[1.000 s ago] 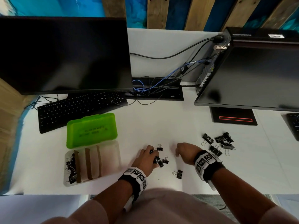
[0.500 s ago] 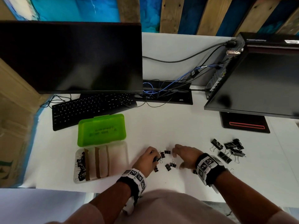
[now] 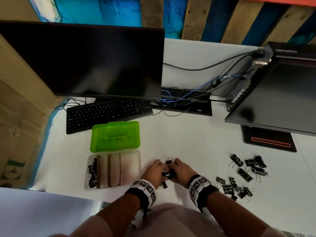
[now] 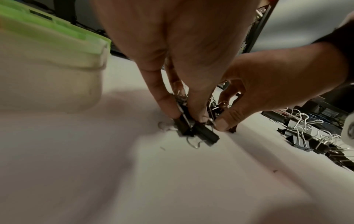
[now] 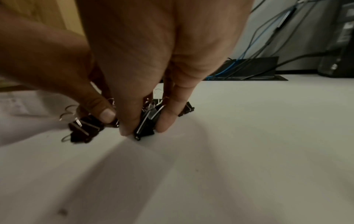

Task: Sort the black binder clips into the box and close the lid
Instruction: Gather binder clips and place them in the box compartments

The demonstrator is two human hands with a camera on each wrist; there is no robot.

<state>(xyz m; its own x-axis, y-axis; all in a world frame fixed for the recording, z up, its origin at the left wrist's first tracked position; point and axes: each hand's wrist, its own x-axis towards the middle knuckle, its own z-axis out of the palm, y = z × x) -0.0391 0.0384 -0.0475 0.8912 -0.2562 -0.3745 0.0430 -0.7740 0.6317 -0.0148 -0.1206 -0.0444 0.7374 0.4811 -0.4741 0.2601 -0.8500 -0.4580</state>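
Both hands meet over a small heap of black binder clips [image 3: 169, 173] on the white desk. My left hand [image 3: 156, 171] pinches small clips [image 4: 188, 125] between thumb and fingers. My right hand [image 3: 181, 171] pinches other small clips [image 5: 146, 122] from the right. One clip [image 3: 168, 161] lies just beyond the fingers, another clip [image 3: 164, 185] lies near my left wrist. The clear box [image 3: 132, 168] stands open to the left, its green lid [image 3: 115, 136] folded back; small clips [image 3: 92, 171] fill its leftmost compartment.
Larger black binder clips [image 3: 248, 166] and a heap of medium ones [image 3: 234, 189] lie to the right. A keyboard [image 3: 106, 113], two monitors [image 3: 85, 62] and a cable tray [image 3: 186, 103] stand behind the box.
My right hand has moved left to meet my left hand, and the scattered small clips are now gathered between the two. The head view has shifted rightward over the desk.
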